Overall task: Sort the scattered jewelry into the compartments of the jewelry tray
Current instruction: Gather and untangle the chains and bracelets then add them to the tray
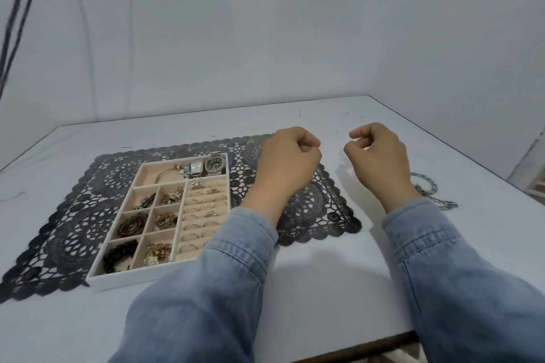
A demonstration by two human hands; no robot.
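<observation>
The white jewelry tray (138, 277) with beige lining lies on the left of a dark lace mat (318, 209). Two watches (213, 165) and a bangle (166, 171) sit in its far compartment. Rings (203, 215) fill the right column of slots, and dark and gold pieces (132, 224) fill the small left compartments. My left hand (287, 160) hovers right of the tray in a closed fist, showing nothing in it. My right hand (379, 158) is raised beside it, thumb and forefinger pinching a faint thin chain loop (341, 153). A silvery chain necklace (427, 189) lies on the table behind my right wrist.
The white table (324, 280) ends in a front edge at the lower right and a right edge near a pale box (530, 168). Grey walls close the back. Dark cables (17, 23) hang at the upper left.
</observation>
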